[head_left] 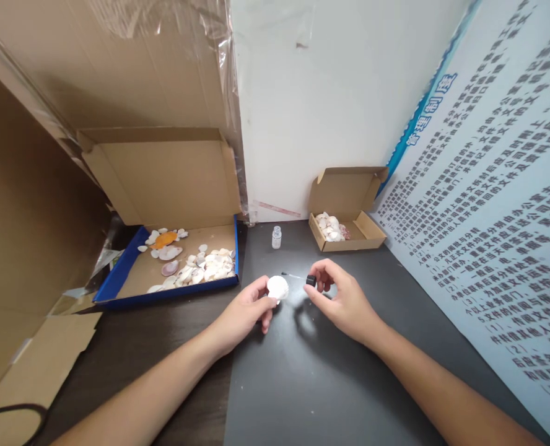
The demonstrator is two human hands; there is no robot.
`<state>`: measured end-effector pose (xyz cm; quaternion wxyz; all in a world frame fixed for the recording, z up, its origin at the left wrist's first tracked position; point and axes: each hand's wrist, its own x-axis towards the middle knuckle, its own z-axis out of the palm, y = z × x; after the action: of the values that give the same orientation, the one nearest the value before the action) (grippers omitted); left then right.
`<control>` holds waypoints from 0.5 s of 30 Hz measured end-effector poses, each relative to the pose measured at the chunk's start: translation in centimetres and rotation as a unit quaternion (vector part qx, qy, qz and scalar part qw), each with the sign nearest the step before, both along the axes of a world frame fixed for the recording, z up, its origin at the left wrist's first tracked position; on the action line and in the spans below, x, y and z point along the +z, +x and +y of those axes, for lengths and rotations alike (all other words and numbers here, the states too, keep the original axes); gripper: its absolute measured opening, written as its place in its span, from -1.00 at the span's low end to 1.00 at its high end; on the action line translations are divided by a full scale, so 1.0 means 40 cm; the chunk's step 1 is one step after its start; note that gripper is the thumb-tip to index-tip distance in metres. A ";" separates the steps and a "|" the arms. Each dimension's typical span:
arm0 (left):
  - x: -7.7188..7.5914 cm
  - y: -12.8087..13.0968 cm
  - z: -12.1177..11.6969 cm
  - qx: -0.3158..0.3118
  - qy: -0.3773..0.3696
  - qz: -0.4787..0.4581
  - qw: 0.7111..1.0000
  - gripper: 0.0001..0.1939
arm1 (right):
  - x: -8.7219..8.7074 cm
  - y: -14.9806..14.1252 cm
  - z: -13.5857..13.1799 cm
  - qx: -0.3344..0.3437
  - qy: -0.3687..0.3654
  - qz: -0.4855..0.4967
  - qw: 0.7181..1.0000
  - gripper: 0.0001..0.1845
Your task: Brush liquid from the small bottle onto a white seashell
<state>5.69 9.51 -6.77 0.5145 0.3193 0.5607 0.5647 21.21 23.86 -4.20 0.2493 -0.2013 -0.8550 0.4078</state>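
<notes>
Between the thumb and fingers of my left hand (pixel 248 305) is a white seashell (pixel 277 288), its broad face turned up. My right hand (pixel 342 298) pinches a black brush cap (pixel 311 280) at its right. A thin clear stem runs left from the cap to a small dark tip just beyond the shell's upper edge; whether the tip touches the shell I cannot tell. Farther back on the dark table stands a small clear bottle (pixel 276 238) with a label, upright and without a cap.
At the left, an open cardboard box with a blue rim (pixel 212 283) holds many shells (pixel 214 265) and an orange one (pixel 165 240). A smaller open box (pixel 353 245) with shells stands at the back right. Cardboard walls the left; a printed sheet (pixel 488 204) lines the right.
</notes>
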 end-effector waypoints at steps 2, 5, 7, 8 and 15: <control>0.003 0.001 0.000 0.002 0.001 -0.005 1.000 -0.85 | -0.001 0.001 0.000 0.020 -0.030 0.008 0.999 -0.88; 0.006 0.001 0.001 0.002 0.000 -0.017 1.000 -0.85 | -0.002 0.006 -0.001 0.077 -0.039 0.007 0.996 -0.88; 0.007 0.000 0.002 0.005 -0.004 -0.027 1.000 -0.85 | -0.003 0.008 -0.001 0.045 0.000 0.016 0.999 -0.87; 0.007 0.000 0.003 0.008 -0.006 -0.030 0.999 -0.85 | -0.004 0.009 0.000 0.020 0.013 0.027 0.999 -0.86; -0.002 -0.001 0.003 0.004 0.001 0.006 1.000 -0.84 | -0.006 0.007 -0.002 0.080 -0.027 0.031 0.996 -0.86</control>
<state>5.65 9.62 -6.85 0.5088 0.3207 0.5646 0.5652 21.47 23.80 -4.45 0.2365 -0.1263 -0.8488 0.4556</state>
